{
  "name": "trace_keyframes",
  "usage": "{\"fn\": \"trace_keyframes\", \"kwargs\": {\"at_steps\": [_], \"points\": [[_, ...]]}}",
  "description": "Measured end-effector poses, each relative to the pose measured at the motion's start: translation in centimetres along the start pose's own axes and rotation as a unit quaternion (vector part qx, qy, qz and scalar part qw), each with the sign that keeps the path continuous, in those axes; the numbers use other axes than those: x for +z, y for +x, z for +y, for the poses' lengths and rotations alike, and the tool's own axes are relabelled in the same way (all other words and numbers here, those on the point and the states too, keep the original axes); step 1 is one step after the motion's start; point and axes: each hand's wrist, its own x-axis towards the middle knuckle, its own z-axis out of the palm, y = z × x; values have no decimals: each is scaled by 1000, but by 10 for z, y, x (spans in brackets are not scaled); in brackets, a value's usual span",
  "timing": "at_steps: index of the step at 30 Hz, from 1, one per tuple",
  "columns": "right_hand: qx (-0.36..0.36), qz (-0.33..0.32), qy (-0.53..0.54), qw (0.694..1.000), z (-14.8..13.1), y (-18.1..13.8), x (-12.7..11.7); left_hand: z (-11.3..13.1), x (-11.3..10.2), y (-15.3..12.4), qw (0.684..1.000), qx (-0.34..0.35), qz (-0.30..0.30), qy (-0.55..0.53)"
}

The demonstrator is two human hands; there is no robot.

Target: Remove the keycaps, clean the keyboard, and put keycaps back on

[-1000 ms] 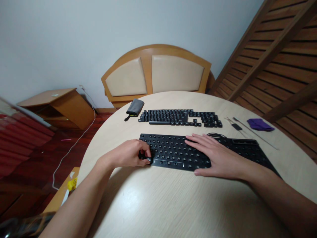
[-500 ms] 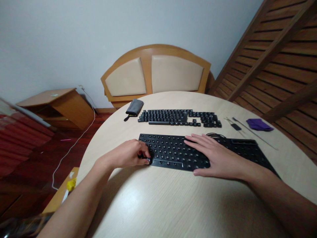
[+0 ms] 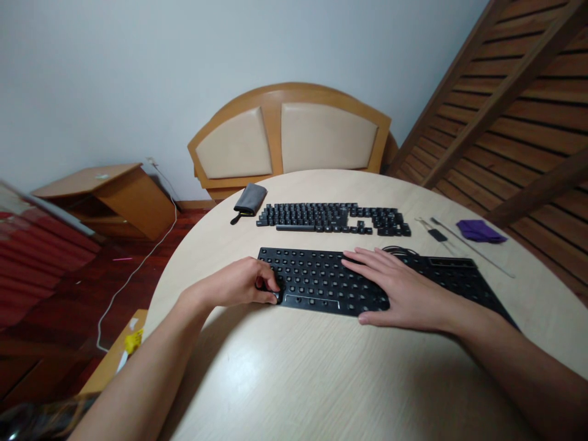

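A black keyboard (image 3: 316,269) with its keycaps off lies on the round table, rows of bare switches facing up. At its lower left corner, my left hand (image 3: 245,282) is closed, thumb and finger pinching a small dark keycap (image 3: 277,296) against the bottom row. My right hand (image 3: 397,291) rests flat across the keyboard's middle, fingers stretched out and thumb on its front edge. Behind the keyboard, loose black keycaps (image 3: 316,215) are laid out in keyboard order, the long space bar (image 3: 295,228) among them.
A grey pouch (image 3: 251,199) sits at the table's back left. To the right lie a wire keycap puller (image 3: 437,234), a thin metal rod (image 3: 473,248) and a folded purple cloth (image 3: 480,231). A coiled black cable (image 3: 400,250) shows behind the keyboard. A chair (image 3: 289,131) stands beyond.
Almost nothing differs. The left hand's fingers have shifted very slightly at the keyboard's corner, while the right hand stays where it was.
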Motion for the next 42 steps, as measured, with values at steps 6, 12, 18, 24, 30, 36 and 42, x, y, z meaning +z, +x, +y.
{"fn": "trace_keyframes", "kwargs": {"at_steps": [6, 12, 18, 24, 30, 36, 42], "points": [[-3, 1, -3, 1000, 0, 0, 0, 1, 0, 0, 1000, -3, 5, 5], [-3, 5, 2, 1000, -1, 0, 0, 5, 0, 0, 1000, -1, 9, 29], [1, -1, 6, 1000, -1, 0, -1, 4, -1, 0, 1000, -3, 1, 25], [3, -15, -13, 1000, -1, 1, -1, 9, 1, 1, 997, 4, 1, 75], [3, -11, -3, 1000, -1, 1, -1, 8, 1, -1, 997, -1, 1, 83], [2, -1, 12, 1000, 0, 0, -1, 7, 2, 0, 997, -9, 19, 70], [-2, 2, 20, 1000, -2, 1, -2, 6, 2, 6, 996, 21, 78, 34]]}}
